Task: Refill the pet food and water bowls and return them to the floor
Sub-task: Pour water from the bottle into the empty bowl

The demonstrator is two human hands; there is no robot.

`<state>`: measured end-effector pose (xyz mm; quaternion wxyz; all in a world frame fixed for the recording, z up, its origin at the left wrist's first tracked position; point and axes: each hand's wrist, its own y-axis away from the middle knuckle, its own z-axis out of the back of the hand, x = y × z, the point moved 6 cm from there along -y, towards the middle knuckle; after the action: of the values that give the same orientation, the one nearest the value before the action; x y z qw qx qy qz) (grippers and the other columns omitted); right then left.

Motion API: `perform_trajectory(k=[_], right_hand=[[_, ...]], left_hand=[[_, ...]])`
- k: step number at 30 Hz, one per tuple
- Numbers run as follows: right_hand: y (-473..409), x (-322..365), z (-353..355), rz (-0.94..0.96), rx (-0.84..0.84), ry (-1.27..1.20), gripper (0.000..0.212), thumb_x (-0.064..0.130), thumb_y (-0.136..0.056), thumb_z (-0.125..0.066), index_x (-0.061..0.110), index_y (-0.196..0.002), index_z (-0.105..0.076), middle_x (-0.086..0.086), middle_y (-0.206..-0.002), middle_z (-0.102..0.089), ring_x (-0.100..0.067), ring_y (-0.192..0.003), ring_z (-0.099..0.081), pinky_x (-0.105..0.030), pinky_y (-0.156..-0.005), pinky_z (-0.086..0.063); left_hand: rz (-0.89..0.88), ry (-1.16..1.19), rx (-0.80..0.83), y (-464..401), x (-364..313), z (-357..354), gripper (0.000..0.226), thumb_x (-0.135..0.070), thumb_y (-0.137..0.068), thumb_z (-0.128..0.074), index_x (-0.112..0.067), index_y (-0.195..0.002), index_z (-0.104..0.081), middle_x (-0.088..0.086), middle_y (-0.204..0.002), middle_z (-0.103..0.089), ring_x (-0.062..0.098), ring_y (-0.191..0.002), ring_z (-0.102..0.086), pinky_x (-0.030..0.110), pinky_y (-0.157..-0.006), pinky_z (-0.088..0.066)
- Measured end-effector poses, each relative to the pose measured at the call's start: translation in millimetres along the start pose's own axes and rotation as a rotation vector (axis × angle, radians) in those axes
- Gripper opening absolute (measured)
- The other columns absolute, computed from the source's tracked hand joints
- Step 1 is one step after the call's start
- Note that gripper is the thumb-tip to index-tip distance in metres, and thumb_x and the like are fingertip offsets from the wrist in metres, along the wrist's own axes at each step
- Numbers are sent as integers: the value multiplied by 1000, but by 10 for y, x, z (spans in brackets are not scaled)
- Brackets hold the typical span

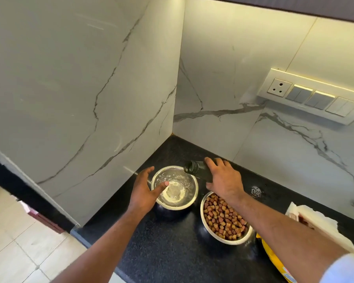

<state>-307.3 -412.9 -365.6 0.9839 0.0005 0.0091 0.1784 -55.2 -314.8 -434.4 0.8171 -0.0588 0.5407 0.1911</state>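
Two steel bowls stand on the black counter. The far one, the water bowl, holds rippling water. The near one, the food bowl, is full of brown kibble. My right hand grips a dark bottle, tipped with its open mouth over the water bowl's far rim. My left hand is spread at the water bowl's left rim, its thumb reaching over the bowl; whether it touches the rim is unclear.
A yellow pet food bag lies at the counter's right front edge, with white torn packaging behind it. A small wet patch marks the counter. Marble walls close the corner; a switch panel hangs on the right wall. Tiled floor lies left.
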Motion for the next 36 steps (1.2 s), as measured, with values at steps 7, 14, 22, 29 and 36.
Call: perform_trajectory(k=[7,14,22,29,36], right_hand=[[-122,-252,-79,-257,-84,-316,98,49,-69,-87,37,-148,-29,4,-135,-58,-22,-119,-59,-46,-94,-56],[-336,-614,-348,-541,-144,-729,93,44,-66,-91,49,-137,-32,6,-131,-64,-24,-119,-63,-47,-94,-53],[-406,-738,-647,-638,-194,-913,85,46,-64,-92,51,-127,-36,25,-108,-56,-21,-116,-64,-41,-92,-53],[-360,-705,-661,-672,-209,-888,92,47,-66,-91,49,-136,-31,8,-137,-60,-21,-127,-58,-48,-103,-49],[-285,-728,-558,-710,-179,-905,101,50,-65,-92,36,-145,-31,3,-145,-57,-22,-132,-56,-42,-106,-48]], left_hand=[[-141,-45,-4,-429,-285,-93,62,-37,-89,-77,-32,-144,-50,-5,-152,-47,19,-141,-45,46,-117,-42],[-179,52,109,-849,-534,-353,57,-38,-90,-76,-37,-141,-49,-7,-152,-48,15,-139,-46,35,-112,-42],[-207,75,242,-1229,-635,-739,58,-40,-90,-74,-39,-143,-49,-5,-154,-46,14,-136,-45,28,-101,-42],[-232,91,305,-1354,-684,-1000,56,-42,-90,-74,-43,-139,-49,-7,-151,-46,15,-134,-45,32,-101,-45],[-303,101,306,-1315,-865,-1001,54,-39,-90,-75,-40,-139,-50,-4,-152,-45,12,-135,-46,25,-102,-41]])
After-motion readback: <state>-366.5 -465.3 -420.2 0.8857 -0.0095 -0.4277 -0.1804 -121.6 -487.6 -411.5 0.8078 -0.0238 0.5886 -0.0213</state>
